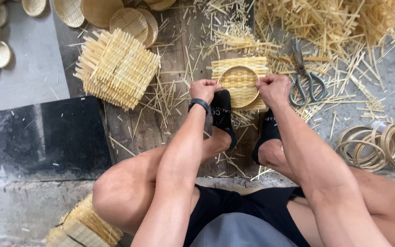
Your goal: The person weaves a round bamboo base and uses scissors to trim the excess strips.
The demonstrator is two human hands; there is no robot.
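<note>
A square woven bamboo mat (239,68) with a round bamboo hoop (238,87) pressed onto it is held at the upper centre of the frame, resting on the wooden boards (174,50) just above two feet in black socks. The left hand (203,89) is closed on the hoop's left edge, a black wristband (199,104) being worn just below it; the right hand (274,89) is closed on the hoop's right edge. Just to the right of the right hand, a pair of grey scissors (303,77) is laid among loose bamboo offcuts (334,27) spread across the upper right. A stack of woven mats (117,68) is seen at the upper left, with round finished trays (115,16) beyond it along the top edge. Bare bamboo rings (380,145) are piled at the right edge. A dark slab (46,137) lies at the left. White lettering is visible on the socks, but no packages or signs are seen.
</note>
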